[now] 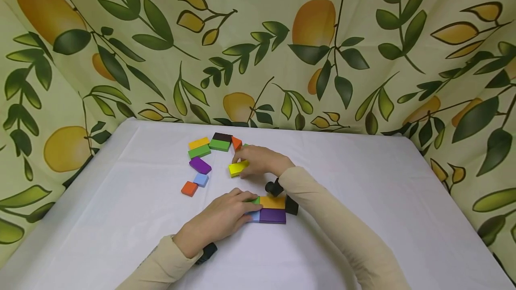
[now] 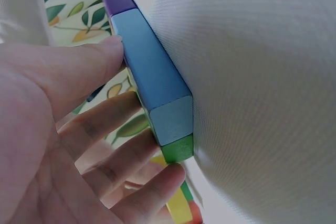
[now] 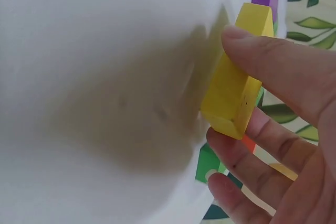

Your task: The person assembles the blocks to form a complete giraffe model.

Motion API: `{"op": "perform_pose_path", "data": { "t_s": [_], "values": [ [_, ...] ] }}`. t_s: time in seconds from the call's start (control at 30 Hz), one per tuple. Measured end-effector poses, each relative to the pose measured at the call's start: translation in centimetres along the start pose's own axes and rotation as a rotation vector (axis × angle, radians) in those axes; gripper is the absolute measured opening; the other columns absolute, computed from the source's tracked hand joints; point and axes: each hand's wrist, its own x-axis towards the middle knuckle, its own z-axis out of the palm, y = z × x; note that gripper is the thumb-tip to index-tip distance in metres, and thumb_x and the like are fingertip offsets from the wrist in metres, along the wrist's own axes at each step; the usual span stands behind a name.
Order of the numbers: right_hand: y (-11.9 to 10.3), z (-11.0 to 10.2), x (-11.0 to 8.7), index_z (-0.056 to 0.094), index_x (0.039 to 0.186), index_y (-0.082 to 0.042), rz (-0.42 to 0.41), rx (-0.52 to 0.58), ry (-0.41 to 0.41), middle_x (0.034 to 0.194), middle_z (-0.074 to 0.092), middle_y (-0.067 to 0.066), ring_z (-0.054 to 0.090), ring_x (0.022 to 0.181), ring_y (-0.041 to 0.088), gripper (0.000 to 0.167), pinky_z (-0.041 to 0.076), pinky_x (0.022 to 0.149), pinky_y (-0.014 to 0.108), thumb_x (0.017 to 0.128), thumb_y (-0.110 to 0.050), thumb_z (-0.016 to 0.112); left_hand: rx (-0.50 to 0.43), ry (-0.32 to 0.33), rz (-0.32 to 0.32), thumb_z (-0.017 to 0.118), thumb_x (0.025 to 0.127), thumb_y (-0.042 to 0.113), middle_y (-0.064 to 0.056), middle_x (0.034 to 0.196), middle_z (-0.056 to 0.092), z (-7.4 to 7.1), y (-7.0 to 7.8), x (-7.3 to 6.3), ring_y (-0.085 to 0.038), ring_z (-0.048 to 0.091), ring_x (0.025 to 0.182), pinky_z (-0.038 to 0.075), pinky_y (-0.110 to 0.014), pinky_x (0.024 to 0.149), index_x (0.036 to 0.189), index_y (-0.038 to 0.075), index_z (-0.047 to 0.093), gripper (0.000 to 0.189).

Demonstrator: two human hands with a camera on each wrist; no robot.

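Observation:
My right hand (image 1: 262,161) pinches a yellow toy block (image 1: 237,169) between thumb and fingers. In the right wrist view that block (image 3: 228,90) is tilted, the thumb against its broad face. Nearer the front, my left hand (image 1: 219,216) rests on a flat group of blocks, its fingers extended. An orange-yellow block (image 1: 272,202) and a purple block (image 1: 273,216) form the group's right half. The green block (image 1: 256,200) and light blue block (image 1: 254,216) lie partly under the left fingers. In the left wrist view, the thumb touches the blue block (image 2: 149,61).
An arc of loose blocks lies behind: red-orange (image 1: 189,188), light blue (image 1: 201,180), purple (image 1: 200,165), green (image 1: 199,151), yellow (image 1: 199,142), black (image 1: 222,137) and an orange triangular one (image 1: 236,142). A black object (image 1: 291,205) of unclear kind touches the group's right end. Patterned cloth (image 1: 258,57) hangs behind the table.

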Motion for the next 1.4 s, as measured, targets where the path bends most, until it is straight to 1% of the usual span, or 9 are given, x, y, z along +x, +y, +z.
{"op": "perform_pose_path", "data": {
  "t_s": [0.2,0.43,0.67,0.87,1.1,1.4],
  "values": [
    [0.9,-0.3,-1.2,0.066,0.127,-0.015,0.016,0.021,0.027,0.131,0.062,0.003,0.056,0.119,0.02,0.041,0.042,0.11,0.037,0.089,-0.024,0.075,-0.005,-0.006,-0.011,0.069,0.094,0.022,-0.001,0.132,0.064,0.0,0.0,0.0,-0.019,0.057,0.115,0.053,-0.035,0.092,0.126,0.02,0.07,0.033],
    [2.3,-0.7,-2.5,0.067,0.126,-0.017,0.06,0.053,0.049,0.119,0.062,0.004,0.056,0.106,0.019,0.04,0.047,0.103,0.039,0.088,-0.022,0.076,-0.018,-0.011,-0.022,0.071,0.093,0.021,-0.001,0.132,0.064,-0.4,0.2,-0.1,-0.019,0.057,0.113,0.053,-0.035,0.091,0.126,0.02,0.07,0.033],
    [3.5,-1.1,-3.7,0.067,0.127,-0.017,0.068,0.058,0.066,0.122,0.064,0.006,0.057,0.111,0.022,0.041,0.046,0.106,0.042,0.087,-0.02,0.077,-0.025,-0.016,-0.033,0.07,0.093,0.021,-0.001,0.132,0.063,-0.4,0.3,-0.1,-0.019,0.057,0.113,0.053,-0.035,0.091,0.126,0.019,0.07,0.033],
    [4.5,-1.2,-4.5,0.068,0.126,-0.017,0.068,0.073,0.069,0.122,0.063,0.007,0.056,0.111,0.022,0.04,0.046,0.106,0.042,0.087,-0.016,0.076,-0.026,-0.019,-0.039,0.069,0.094,0.022,-0.001,0.133,0.063,-0.3,0.2,0.0,-0.019,0.057,0.115,0.053,-0.035,0.092,0.126,0.02,0.07,0.033],
    [5.4,-1.2,-5.4,0.068,0.126,-0.018,0.101,0.095,0.064,0.124,0.062,0.007,0.055,0.113,0.023,0.04,0.044,0.108,0.045,0.087,-0.015,0.075,-0.027,-0.005,-0.037,0.069,0.093,0.02,-0.001,0.133,0.063,-0.4,0.3,-0.1,-0.019,0.058,0.114,0.053,-0.036,0.092,0.126,0.019,0.07,0.032],
    [6.6,-0.9,-6.5,0.069,0.125,-0.015,0.114,0.16,0.074,0.123,0.063,0.009,0.055,0.113,0.024,0.038,0.044,0.107,0.044,0.088,-0.006,0.069,-0.025,0.002,-0.03,0.07,0.093,0.021,-0.001,0.131,0.064,-0.4,0.4,-0.1,-0.018,0.057,0.111,0.053,-0.034,0.089,0.125,0.019,0.07,0.032]
  ]
}}
